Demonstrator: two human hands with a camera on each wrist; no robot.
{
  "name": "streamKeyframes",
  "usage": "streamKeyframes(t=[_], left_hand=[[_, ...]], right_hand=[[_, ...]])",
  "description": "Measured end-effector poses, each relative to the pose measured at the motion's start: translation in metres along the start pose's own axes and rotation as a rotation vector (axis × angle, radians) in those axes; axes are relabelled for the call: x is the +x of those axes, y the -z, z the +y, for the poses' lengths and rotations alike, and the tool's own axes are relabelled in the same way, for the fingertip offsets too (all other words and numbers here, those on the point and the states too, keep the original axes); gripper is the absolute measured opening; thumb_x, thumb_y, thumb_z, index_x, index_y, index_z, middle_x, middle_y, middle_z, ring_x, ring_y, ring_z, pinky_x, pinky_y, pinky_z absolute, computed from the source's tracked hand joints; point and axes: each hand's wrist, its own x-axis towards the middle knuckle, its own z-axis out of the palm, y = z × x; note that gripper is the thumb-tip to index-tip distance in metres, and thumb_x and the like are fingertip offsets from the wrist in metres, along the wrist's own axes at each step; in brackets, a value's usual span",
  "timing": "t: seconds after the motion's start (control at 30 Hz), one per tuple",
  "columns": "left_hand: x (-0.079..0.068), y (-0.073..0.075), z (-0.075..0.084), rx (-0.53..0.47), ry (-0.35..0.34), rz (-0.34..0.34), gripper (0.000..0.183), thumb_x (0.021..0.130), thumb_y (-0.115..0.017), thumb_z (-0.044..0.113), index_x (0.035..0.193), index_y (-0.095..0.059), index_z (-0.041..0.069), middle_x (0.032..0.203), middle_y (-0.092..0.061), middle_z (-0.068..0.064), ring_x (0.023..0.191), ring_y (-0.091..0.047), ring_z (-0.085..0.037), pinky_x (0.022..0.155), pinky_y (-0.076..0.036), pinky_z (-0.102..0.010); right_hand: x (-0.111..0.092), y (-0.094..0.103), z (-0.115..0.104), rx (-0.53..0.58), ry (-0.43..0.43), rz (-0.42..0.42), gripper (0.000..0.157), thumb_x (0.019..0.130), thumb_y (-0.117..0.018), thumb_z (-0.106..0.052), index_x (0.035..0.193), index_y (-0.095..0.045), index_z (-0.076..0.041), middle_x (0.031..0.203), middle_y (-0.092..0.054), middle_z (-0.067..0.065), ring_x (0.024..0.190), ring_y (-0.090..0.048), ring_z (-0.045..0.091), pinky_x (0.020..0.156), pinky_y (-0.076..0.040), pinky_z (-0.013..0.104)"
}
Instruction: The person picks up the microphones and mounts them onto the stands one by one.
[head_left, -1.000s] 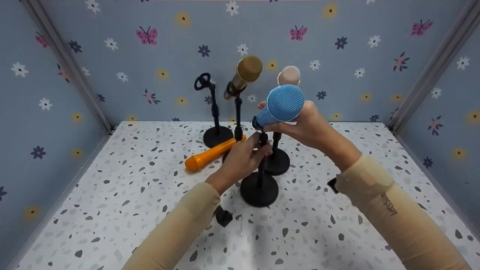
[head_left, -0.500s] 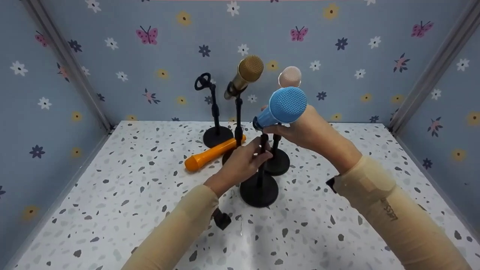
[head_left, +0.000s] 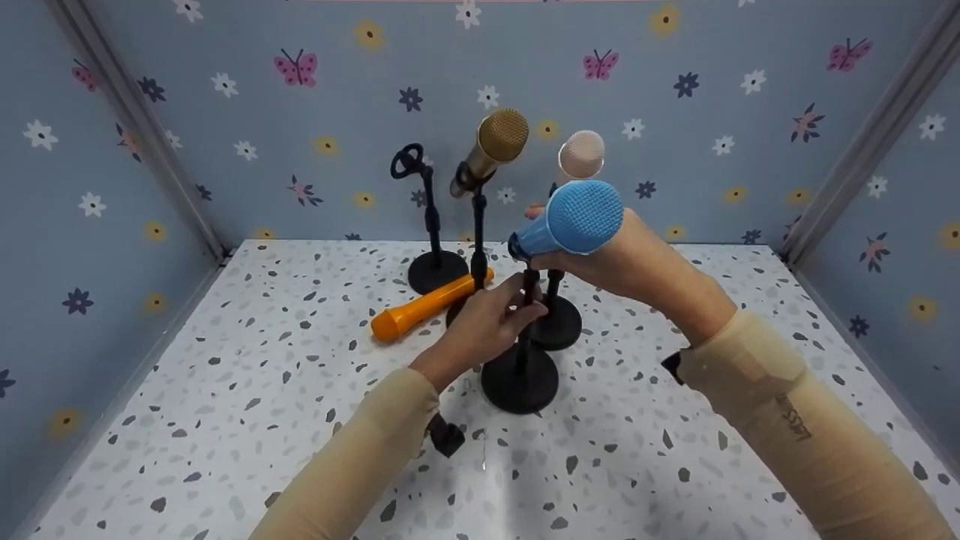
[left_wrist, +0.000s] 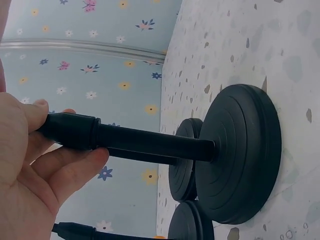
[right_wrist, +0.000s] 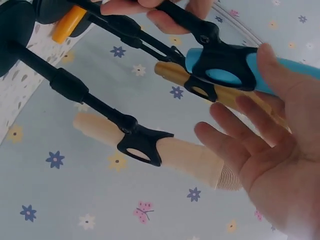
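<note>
In the head view my left hand (head_left: 484, 322) grips the pole of the front black microphone stand (head_left: 520, 381). The left wrist view shows its thumb and fingers around the upper sleeve of that stand (left_wrist: 160, 142). Held by my right hand (head_left: 626, 259) is a blue microphone (head_left: 585, 216), tilted with its mesh head up and to the right. In the right wrist view the tail of the blue microphone (right_wrist: 225, 76) sits in the black clip (right_wrist: 250, 62) on top of the stand. My right thumb lies on it beside the clip, while the lower fingers reach out loosely.
Behind stand a gold microphone (head_left: 495, 142) and a pale pink microphone (head_left: 582, 154), each on a black stand. A black stand with a bare clip (head_left: 407, 161) is back left. An orange microphone (head_left: 412, 313) lies on the speckled table (head_left: 247, 390). Patterned walls enclose the table.
The blue microphone's head has shifted slightly right and lower in the head view, my right hand moving with it. My left hand stays on the pole, and the stand's base has barely moved.
</note>
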Motion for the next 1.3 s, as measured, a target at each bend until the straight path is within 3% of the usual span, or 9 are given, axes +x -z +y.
streamKeyframes(t=[0.1,0.2,0.4,0.77,1.1,1.3], left_hand=[[0.001,0.0,-0.001,0.01,0.0,-0.001,0.018,0.104,-0.06,0.025,0.115,-0.056,0.01,0.1,-0.069,-0.003,0.092,-0.069,-0.017,0.079,-0.058,-0.029],[0.001,0.0,-0.001,0.004,0.022,-0.002,0.019,0.103,-0.061,0.027,0.114,-0.057,0.012,0.1,-0.069,-0.001,0.092,-0.069,-0.016,0.08,-0.057,-0.03],[0.001,0.002,-0.001,-0.039,0.055,-0.001,0.021,0.103,-0.061,0.029,0.116,-0.058,0.012,0.105,-0.072,0.0,0.098,-0.07,-0.016,0.085,-0.058,-0.032],[0.001,0.001,-0.001,-0.061,0.036,-0.006,0.017,0.103,-0.062,0.024,0.114,-0.057,0.013,0.11,-0.072,-0.001,0.102,-0.07,-0.014,0.087,-0.057,-0.031],[0.002,-0.001,-0.004,-0.027,0.001,-0.005,0.019,0.103,-0.061,0.026,0.115,-0.055,0.012,0.101,-0.071,0.0,0.087,-0.068,-0.012,0.076,-0.057,-0.028],[0.002,0.001,-0.006,-0.022,0.003,-0.014,0.019,0.104,-0.061,0.027,0.114,-0.054,0.012,0.101,-0.068,0.0,0.097,-0.07,-0.012,0.081,-0.057,-0.028]], right_hand=[[-0.006,0.002,-0.002,-0.027,0.127,0.066,0.054,0.086,-0.084,-0.019,0.134,-0.065,-0.005,0.133,-0.065,0.007,0.124,-0.06,0.024,0.105,-0.047,0.047],[-0.008,0.0,-0.002,-0.032,0.182,0.123,0.05,0.086,-0.084,-0.018,0.13,-0.066,-0.002,0.129,-0.067,0.009,0.123,-0.062,0.026,0.104,-0.048,0.048],[-0.002,-0.005,0.0,0.009,0.178,0.135,0.048,0.088,-0.082,-0.02,0.128,-0.065,-0.001,0.125,-0.069,0.007,0.122,-0.063,0.022,0.105,-0.048,0.045],[0.001,-0.017,0.016,0.072,0.186,0.143,0.047,0.089,-0.081,-0.018,0.129,-0.063,-0.002,0.125,-0.069,0.006,0.12,-0.063,0.019,0.104,-0.049,0.042],[0.001,-0.034,0.031,0.055,0.127,0.142,0.044,0.091,-0.079,-0.02,0.129,-0.066,-0.004,0.125,-0.07,0.007,0.119,-0.065,0.022,0.101,-0.051,0.044],[0.002,-0.035,0.032,0.027,0.166,0.126,0.043,0.094,-0.076,-0.021,0.13,-0.064,-0.002,0.125,-0.069,0.009,0.118,-0.065,0.022,0.1,-0.052,0.043]])
